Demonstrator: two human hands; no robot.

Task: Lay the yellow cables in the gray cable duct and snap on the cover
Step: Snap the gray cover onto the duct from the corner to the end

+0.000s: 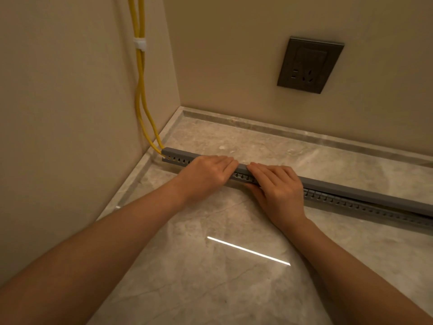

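Two yellow cables (pixel 140 90) run down the left wall and enter the left end of the gray cable duct (pixel 365 208), which lies across the marble floor from the left wall toward the right edge. The gray cover (pixel 351 191) sits along the duct's top; at the left it lies flush, at the right it stands slightly above the slotted side. My left hand (pixel 206 174) lies palm down on the cover near the left end, fingers flat. My right hand (pixel 278 191) presses on the cover just beside it, its thumb below the duct's side. Inside the duct the cables are hidden.
A white clip (pixel 139 44) pins the cables to the left wall. A dark wall socket (pixel 309 65) sits on the back wall. A stone skirting (pixel 281 131) runs along both walls. A bright light streak (pixel 248 250) reflects on the glossy floor.
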